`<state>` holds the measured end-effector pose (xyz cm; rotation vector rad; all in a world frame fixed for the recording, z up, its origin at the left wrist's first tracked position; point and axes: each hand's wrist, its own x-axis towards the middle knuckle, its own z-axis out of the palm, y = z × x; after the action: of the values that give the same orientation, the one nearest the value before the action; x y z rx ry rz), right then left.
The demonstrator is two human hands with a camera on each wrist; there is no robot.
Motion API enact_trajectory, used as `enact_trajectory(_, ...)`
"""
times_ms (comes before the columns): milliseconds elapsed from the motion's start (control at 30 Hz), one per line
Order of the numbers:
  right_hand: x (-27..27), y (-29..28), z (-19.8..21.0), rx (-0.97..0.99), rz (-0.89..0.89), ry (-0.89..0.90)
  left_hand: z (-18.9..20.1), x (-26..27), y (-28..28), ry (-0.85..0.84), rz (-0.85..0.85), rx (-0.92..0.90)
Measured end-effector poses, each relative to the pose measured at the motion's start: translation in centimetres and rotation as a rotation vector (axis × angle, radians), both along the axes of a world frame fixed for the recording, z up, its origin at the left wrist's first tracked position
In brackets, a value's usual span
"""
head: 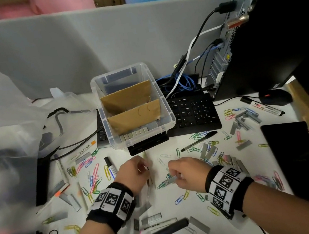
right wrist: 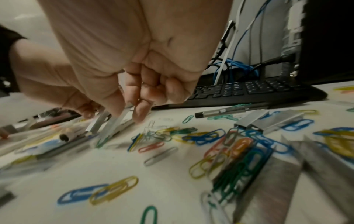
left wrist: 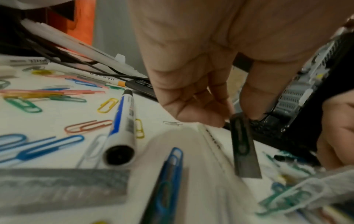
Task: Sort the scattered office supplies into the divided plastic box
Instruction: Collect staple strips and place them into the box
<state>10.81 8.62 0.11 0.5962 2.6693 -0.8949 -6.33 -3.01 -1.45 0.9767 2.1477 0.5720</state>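
Nearest on the white bench (head: 163,202): a black pen (head: 163,231) among loose paper clips. Mid-bench, left hand (head: 134,173) in a narrow grip, pinching a staple strip (left wrist: 244,145) on end; right hand (head: 186,172) likewise pinching another staple strip (head: 170,180) above a green clip. Beyond them the divided plastic box (head: 166,115) sits on the keyboard (head: 193,112), staple strips lined in its nearest compartment

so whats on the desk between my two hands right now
In the head view, mostly bare white desk lies between the left hand and right hand, with a few clear paper clips toward the far side.
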Motion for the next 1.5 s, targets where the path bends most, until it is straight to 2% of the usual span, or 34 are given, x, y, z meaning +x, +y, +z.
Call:
enact_trajectory(133, 1.3, 0.8, 0.5, -0.07, -0.107, 0.102, 0.5, 0.2, -0.3, -0.168, 0.048, 0.185)
enact_trajectory(333, 2.7, 1.3, 1.1, -0.269, -0.287, 0.261, 1.1, 1.6, 0.2, -0.337, 0.15, 0.31)
enact_trajectory(567, 3.2, 1.8, 2.0, -0.227, -0.402, 0.304, 1.9, 2.1, 0.5, -0.368, 0.166, 0.373)
enact_trajectory(700, 3.3, 2.2, 2.5, -0.239, -0.443, 0.346, 2.7, 2.5, 0.4, -0.453, 0.149, 0.394)
enact_trajectory(1167, 3.9, 3.6, 5.5, -0.44, -0.616, 0.573, 7.0, 2.7, 1.7, -0.66, 0.191, 0.619)
enact_trajectory(1367, 3.8, 3.9, 6.2, -0.494, -0.619, 0.598, 7.6, 2.7, 2.8, -0.65, 0.307, 0.767)
enact_trajectory(1500, 3.5, 3.7, 6.6, -0.517, -0.633, 0.619, 7.4, 2.8, 3.0, -0.631, 0.307, 0.776)
